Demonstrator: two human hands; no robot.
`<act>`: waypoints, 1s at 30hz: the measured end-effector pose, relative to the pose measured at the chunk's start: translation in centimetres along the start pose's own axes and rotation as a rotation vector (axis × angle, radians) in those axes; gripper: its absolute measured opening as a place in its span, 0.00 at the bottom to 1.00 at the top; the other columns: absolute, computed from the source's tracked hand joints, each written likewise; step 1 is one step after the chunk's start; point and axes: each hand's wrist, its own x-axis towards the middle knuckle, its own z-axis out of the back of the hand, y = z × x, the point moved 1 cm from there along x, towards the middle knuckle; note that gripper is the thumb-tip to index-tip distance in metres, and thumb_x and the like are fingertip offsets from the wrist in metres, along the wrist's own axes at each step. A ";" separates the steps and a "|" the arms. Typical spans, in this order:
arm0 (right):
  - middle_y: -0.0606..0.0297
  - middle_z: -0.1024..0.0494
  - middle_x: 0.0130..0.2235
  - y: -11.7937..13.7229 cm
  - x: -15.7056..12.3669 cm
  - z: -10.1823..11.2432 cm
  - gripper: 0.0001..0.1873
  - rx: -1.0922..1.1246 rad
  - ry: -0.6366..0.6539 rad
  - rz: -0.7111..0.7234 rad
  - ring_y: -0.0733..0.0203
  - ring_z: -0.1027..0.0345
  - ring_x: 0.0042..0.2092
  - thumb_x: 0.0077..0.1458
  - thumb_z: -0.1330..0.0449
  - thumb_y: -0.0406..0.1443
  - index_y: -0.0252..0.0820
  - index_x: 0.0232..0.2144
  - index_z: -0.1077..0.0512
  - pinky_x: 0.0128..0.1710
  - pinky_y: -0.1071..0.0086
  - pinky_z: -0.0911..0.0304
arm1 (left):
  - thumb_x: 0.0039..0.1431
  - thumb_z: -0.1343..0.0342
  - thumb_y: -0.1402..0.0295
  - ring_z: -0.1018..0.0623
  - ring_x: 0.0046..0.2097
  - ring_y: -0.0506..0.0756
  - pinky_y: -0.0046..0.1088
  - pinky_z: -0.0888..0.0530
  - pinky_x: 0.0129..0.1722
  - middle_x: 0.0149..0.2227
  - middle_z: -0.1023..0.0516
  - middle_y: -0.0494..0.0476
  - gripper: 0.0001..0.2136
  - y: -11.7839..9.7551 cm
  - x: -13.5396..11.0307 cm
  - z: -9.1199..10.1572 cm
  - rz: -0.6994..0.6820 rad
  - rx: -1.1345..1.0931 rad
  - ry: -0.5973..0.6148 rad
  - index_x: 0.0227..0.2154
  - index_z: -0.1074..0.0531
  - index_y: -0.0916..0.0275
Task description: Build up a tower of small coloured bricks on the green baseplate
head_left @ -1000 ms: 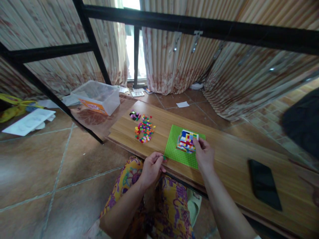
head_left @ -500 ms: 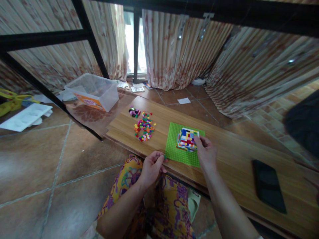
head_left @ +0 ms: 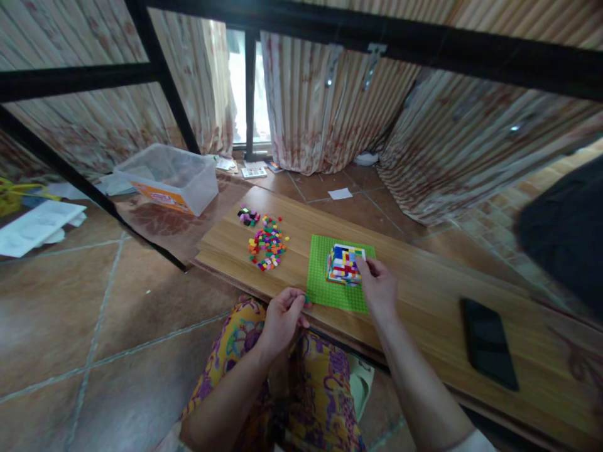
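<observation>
A green baseplate (head_left: 330, 285) lies on a low wooden board (head_left: 424, 295) in front of me. On it stands a small multicoloured brick block (head_left: 345, 262). My right hand (head_left: 378, 289) rests at the block's right side, thumb and fingers pinched against its edge. My left hand (head_left: 281, 317) is closed at the board's near edge, by the plate's near-left corner, pinching a small green piece. A pile of loose coloured bricks (head_left: 267, 242) lies to the left of the plate, with a smaller dark cluster (head_left: 248, 217) behind it.
A black phone (head_left: 487, 344) lies on the board to the right. A clear plastic tub (head_left: 168, 177) sits on the tiled floor at the back left. Black metal bars cross overhead, curtains hang behind. A dark shape (head_left: 565, 238) is at the right edge.
The view has shifted slightly, so everything sits a little further left. Both hands keep the same places against the plate and block.
</observation>
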 end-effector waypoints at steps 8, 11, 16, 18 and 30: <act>0.55 0.19 0.40 2.4 -4.2 1.6 0.22 0.043 -0.121 0.053 0.55 0.26 0.40 0.56 0.44 0.49 0.38 0.41 0.24 0.42 0.60 0.33 | 0.44 0.36 0.54 0.28 0.18 0.46 0.20 0.36 0.18 0.25 0.22 0.52 0.18 -0.1 -0.2 0.3 -0.029 -0.040 0.018 0.30 0.31 0.64; 0.58 0.19 0.40 3.6 -8.7 1.0 0.14 0.036 0.106 0.109 0.55 0.26 0.40 0.56 0.42 0.44 0.43 0.36 0.22 0.42 0.61 0.32 | 0.43 0.34 0.55 0.27 0.20 0.46 0.20 0.34 0.20 0.26 0.21 0.53 0.19 -0.2 -1.0 0.4 -0.017 -0.058 0.063 0.31 0.29 0.65; 0.62 0.20 0.35 4.2 -14.3 -0.5 0.10 0.099 0.306 0.095 0.56 0.26 0.37 0.55 0.40 0.40 0.47 0.38 0.21 0.38 0.64 0.31 | 0.43 0.32 0.60 0.27 0.24 0.46 0.20 0.30 0.26 0.24 0.23 0.51 0.16 -0.1 -3.3 0.4 -0.010 -0.086 0.139 0.32 0.23 0.65; 0.63 0.20 0.34 4.4 -15.0 -0.5 0.09 0.152 0.283 0.097 0.56 0.26 0.37 0.55 0.40 0.39 0.47 0.37 0.21 0.38 0.65 0.31 | 0.44 0.32 0.61 0.27 0.25 0.46 0.19 0.30 0.27 0.23 0.23 0.51 0.14 -0.3 -4.3 0.3 -0.029 -0.092 0.147 0.32 0.22 0.65; 0.62 0.24 0.36 9.2 -14.9 3.4 0.09 0.006 0.316 0.392 0.60 0.30 0.40 0.62 0.46 0.35 0.46 0.36 0.25 0.40 0.68 0.36 | 0.45 0.32 0.62 0.26 0.24 0.46 0.19 0.28 0.27 0.23 0.23 0.51 0.13 -5.0 -7.5 -1.9 -0.007 -0.045 0.173 0.29 0.24 0.66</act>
